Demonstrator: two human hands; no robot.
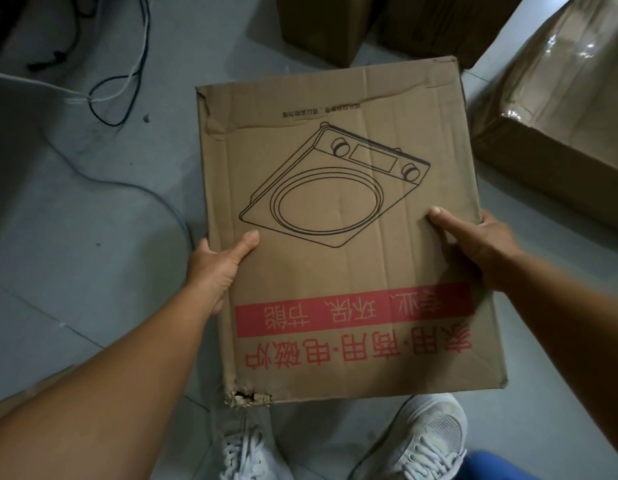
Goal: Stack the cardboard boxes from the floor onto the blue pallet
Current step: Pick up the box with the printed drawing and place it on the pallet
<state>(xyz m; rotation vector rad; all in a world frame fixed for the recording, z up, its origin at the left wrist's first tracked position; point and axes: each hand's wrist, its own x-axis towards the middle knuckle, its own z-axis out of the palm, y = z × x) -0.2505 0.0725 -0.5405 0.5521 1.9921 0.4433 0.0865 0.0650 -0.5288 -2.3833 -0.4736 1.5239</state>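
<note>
- Brown corrugated cardboard fills the middle of the head view: a flat, square-faced cardboard box (342, 223) printed with a black line drawing of a cooktop and red characters, held above the grey tiled floor (92, 209).
- Its near-left corner is torn and crumbled (the frayed edge hangs just over the shoes).
- Left hand (219, 268) grips the box's left edge, thumb flat on the printed top face, the other fingers wrapped under and out of sight.
- Right hand (473, 240) grips the right edge the same way, thumb laid on top and pointing inward, fingers hidden beneath.
- Below the box stand two white lace-up sneakers (428, 441) on the tiles, with a small blue patch (491, 467) at the bottom right (what it belongs to cannot be told).
- Beyond the held box, two darker brown cardboard boxes (321, 26) sit on the floor at the top.
- A larger brown cardboard box with shiny clear tape (557, 109) sits at the upper right.
- Black and white cables (127, 74) loop over the floor at upper left.
</note>
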